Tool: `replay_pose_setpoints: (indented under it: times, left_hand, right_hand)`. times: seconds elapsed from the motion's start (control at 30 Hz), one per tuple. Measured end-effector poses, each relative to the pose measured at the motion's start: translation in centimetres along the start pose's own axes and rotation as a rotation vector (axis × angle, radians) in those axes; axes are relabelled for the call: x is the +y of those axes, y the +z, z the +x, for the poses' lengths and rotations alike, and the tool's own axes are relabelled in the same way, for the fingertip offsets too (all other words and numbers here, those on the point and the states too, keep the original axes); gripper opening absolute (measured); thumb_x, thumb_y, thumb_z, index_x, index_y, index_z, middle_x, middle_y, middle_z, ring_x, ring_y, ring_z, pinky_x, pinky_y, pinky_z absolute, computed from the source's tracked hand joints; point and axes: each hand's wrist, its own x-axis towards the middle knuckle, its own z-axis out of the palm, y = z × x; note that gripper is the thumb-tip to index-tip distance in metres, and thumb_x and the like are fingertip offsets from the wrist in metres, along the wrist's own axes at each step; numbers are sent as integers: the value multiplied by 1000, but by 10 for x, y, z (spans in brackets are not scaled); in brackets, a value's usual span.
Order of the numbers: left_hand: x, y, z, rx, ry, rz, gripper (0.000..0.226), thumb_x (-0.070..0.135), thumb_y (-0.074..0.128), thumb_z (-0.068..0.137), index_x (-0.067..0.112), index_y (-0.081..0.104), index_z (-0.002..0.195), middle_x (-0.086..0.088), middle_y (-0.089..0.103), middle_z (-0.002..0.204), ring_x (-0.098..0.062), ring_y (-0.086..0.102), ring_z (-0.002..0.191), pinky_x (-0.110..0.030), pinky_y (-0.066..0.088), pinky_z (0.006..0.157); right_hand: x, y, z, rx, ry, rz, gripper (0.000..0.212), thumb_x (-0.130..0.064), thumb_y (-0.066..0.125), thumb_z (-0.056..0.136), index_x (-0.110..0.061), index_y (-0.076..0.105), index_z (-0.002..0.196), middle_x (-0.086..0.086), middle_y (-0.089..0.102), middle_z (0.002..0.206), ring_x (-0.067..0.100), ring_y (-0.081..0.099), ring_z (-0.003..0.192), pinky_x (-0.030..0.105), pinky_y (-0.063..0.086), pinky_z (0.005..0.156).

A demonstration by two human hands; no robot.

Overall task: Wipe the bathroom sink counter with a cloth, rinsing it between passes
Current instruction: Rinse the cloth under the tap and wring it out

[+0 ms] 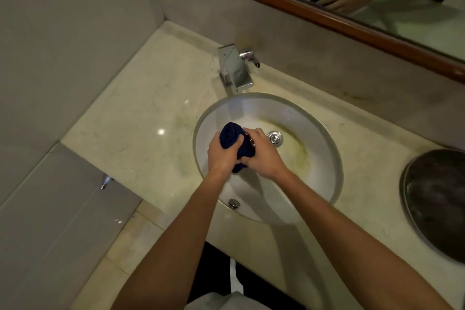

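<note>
No readable text, label, brand, number or sign appears anywhere in the view.

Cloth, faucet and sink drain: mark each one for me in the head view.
cloth [230, 133]: head view, on the rolled dark blue end above the hands.
faucet [235, 68]: head view, on the chrome body.
sink drain [274, 137]: head view, on the metal stopper.
</note>
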Motion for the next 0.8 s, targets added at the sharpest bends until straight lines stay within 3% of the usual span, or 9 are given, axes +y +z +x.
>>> replay_pose_setpoints:
  times: [0.07,0.1,0.17,0.23,0.3,0.43,0.53,0.7,0.8]
  left_hand:
    - [1,0,11,-51,1,-23,41,26,77,90,16,64,127,2,70,113,-15,67,103,-25,55,83]
    - [3,0,16,-72,-10,-24,41,24,76,91,16,63,129,2,69,115,-15,66,105,-29,55,88]
    - [6,-1,30,-120,-22,-16,39,20,76,91,17,63,127,1,68,116,-19,64,108,-34,55,91]
    - [9,-2,42,-172,-1,0,36,19,78,88,17,64,122,-2,69,115,-23,65,109,-37,55,91]
    - [13,-2,53,-214,28,42,42,26,77,79,17,67,119,-2,72,111,-22,67,104,-36,56,87]
    - [26,-3,73,-296,54,52,30,15,68,79,15,69,109,3,70,94,-10,66,86,-20,50,71]
    - [31,-6,86,-330,55,21,28,-7,59,89,7,67,112,6,66,89,-3,61,80,-10,47,64]
    - [29,-5,98,-345,7,-61,44,-13,61,85,28,69,100,9,71,90,2,68,81,-22,56,74]
    - [23,0,101,-333,3,-97,41,-14,63,85,14,69,114,2,72,99,-7,69,91,-23,55,75]
  right_hand:
    - [0,-23,14,-144,51,1,84,-11,80,77,-20,42,152,1,48,130,16,54,114,19,51,81]
    - [-1,-35,22,-130,95,17,82,-8,78,80,-19,42,152,2,50,132,16,55,116,16,50,79]
    - [-4,-55,43,137,184,104,59,-3,68,88,-18,54,144,1,61,126,19,62,110,28,56,85]
    - [-10,-73,71,474,249,158,36,-10,60,96,-19,65,131,1,70,116,19,68,100,39,58,92]
    - [-21,-86,99,609,241,174,31,-24,60,98,-19,68,128,1,73,112,15,71,96,39,58,93]
    - [-47,-93,141,491,101,107,40,-38,71,94,-20,69,129,-6,74,108,3,70,89,21,57,80]
    - [-51,-94,157,532,26,-133,30,-29,71,93,-19,74,121,-7,76,108,2,69,86,27,59,86]
    - [-40,-91,166,639,0,-337,27,-30,61,93,-26,76,114,-9,78,100,10,72,83,31,58,82]
    - [-31,-91,176,676,11,-251,21,-29,63,95,-27,76,111,-12,77,99,4,70,82,31,59,81]
